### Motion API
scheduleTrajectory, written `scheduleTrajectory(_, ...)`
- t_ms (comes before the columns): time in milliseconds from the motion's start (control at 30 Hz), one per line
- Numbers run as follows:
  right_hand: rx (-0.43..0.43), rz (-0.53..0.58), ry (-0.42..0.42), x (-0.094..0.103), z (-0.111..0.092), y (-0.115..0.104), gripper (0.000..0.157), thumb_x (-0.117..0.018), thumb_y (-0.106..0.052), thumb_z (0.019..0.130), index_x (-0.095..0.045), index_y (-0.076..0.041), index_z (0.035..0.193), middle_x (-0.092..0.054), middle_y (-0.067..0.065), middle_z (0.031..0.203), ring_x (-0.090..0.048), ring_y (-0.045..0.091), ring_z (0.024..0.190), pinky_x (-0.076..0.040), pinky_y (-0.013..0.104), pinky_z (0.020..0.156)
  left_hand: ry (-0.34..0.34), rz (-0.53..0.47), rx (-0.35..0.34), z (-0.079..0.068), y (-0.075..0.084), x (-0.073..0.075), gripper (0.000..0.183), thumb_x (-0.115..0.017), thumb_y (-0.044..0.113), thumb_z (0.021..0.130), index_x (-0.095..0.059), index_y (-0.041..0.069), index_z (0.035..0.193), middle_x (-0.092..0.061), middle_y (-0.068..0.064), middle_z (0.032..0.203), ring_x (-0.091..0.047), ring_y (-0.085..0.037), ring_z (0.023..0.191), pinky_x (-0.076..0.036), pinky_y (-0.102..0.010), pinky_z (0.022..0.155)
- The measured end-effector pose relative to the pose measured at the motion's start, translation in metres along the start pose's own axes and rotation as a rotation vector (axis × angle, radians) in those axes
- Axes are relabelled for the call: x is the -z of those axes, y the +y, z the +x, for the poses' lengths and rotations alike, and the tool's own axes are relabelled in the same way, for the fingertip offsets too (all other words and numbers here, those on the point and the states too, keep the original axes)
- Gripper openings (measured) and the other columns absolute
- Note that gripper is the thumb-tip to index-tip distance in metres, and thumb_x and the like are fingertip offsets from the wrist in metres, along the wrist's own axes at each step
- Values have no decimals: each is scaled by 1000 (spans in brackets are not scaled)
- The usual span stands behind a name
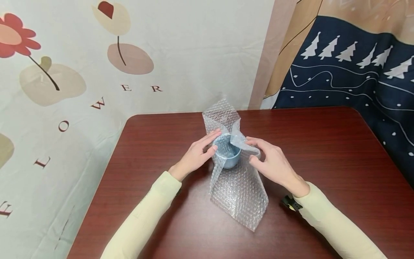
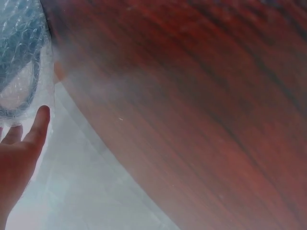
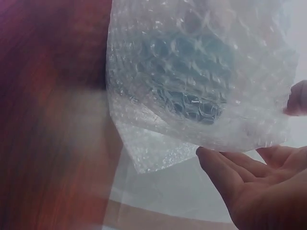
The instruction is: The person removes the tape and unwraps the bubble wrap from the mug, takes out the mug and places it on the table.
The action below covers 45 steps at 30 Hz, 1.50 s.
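A light-blue cup [image 1: 230, 162] stands upright on a sheet of bubble wrap [image 1: 239, 194], its mouth facing up. Side flaps of the wrap rise against the cup and partly fold over its rim. My left hand [image 1: 198, 153] rests on the left flap with fingers stretched along the cup's side. On the other side, my right hand [image 1: 273, 162] touches the right flap, thumb and fingers spread apart around its edge. In the right wrist view, the cup shows blurred through the bubble wrap [image 3: 144, 62], and fingertips [image 3: 211, 158] meet the sheet's edge.
A dark red-brown wooden table [image 1: 155, 144] lies beneath everything. Behind it hangs a pale cloth [image 1: 200, 54] with flower prints and letters. A navy cloth [image 1: 343, 79] with white trees hangs at the right.
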State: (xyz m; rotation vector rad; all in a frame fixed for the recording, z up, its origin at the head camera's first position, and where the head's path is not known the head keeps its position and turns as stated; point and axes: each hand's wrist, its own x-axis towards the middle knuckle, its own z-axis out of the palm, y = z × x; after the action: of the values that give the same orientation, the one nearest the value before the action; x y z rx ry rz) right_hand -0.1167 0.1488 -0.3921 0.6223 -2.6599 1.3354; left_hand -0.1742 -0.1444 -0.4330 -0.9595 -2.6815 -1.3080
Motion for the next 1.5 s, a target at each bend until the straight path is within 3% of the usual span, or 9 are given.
scheduleTrajectory(267, -42, -49, 122, 10, -3, 4, 32, -60, -4, 92, -74, -8, 121, -70, 5, 132, -69, 20, 98, -60, 41, 79, 7, -10, -5, 0, 2, 0, 53, -54, 28, 107, -46, 16, 158, -38, 5, 165, -32, -10, 152, -36, -41, 119)
scheduleTrajectory(433, -68, -40, 156, 20, -5, 6, 29, -65, -18, 100, -73, -4, 125, -74, 13, 119, -73, 28, 104, -61, 51, 84, 7, -5, -14, 0, 1, 0, 53, -54, 28, 107, -46, 16, 158, -39, 4, 164, -32, -11, 152, -34, -39, 120)
scheduleTrajectory(533, -86, -54, 163, 26, -7, 7, 31, -66, -26, 102, -73, -6, 125, -74, 12, 118, -71, 28, 107, -60, 51, 87, 2, -1, -13, 0, 2, 1, 53, -53, 28, 107, -46, 15, 158, -39, 4, 164, -32, -11, 152, -32, -37, 121)
scheduleTrajectory(667, -84, -95, 199, 34, -7, 8, 26, -66, -26, 102, -75, -9, 120, -75, 7, 112, -70, 22, 102, -58, 27, 88, 1, 20, -15, 1, 2, 1, 53, -52, 30, 107, -47, 15, 157, -40, 4, 164, -32, -10, 152, -30, -36, 122)
scheduleTrajectory(767, -79, -115, 237, 40, -7, 10, 20, -67, -21, 100, -76, -9, 113, -74, 5, 106, -69, 18, 93, -49, 8, 82, 2, 30, -17, 1, 0, 1, 52, -52, 30, 107, -47, 15, 157, -40, 5, 164, -32, -12, 152, -29, -36, 123)
scheduleTrajectory(900, -90, -133, 267, 47, -7, 15, 15, -68, -16, 98, -73, -7, 109, -72, 6, 102, -68, 18, 88, -45, 2, 79, -2, 32, -9, 0, 0, 1, 52, -52, 30, 107, -47, 17, 158, -39, 7, 164, -32, -10, 152, -30, -36, 122)
scheduleTrajectory(1100, -118, -183, 296, 53, -10, 21, 14, -67, -10, 93, -67, -8, 106, -70, 7, 96, -64, 14, 80, -44, 4, 74, 2, 39, -14, 1, -1, 1, 52, -53, 29, 107, -47, 17, 157, -40, 6, 163, -33, -11, 151, -29, -36, 123)
scheduleTrajectory(1333, -145, -169, 303, 59, -15, 27, 29, -67, -6, 91, -58, -4, 119, -68, 13, 100, -62, 16, 81, -42, 2, 74, -4, 36, -20, 3, 0, 1, 53, -54, 28, 107, -47, 16, 158, -40, 5, 163, -33, -12, 152, -30, -37, 123)
scheduleTrajectory(1500, -137, -202, 323, 63, -16, 35, 29, -68, -8, 92, -60, -4, 120, -69, 15, 101, -57, -5, 79, -40, 3, 71, -9, 34, -28, 2, 0, 2, 53, -55, 26, 107, -46, 15, 158, -40, 3, 163, -34, -16, 152, -31, -39, 122)
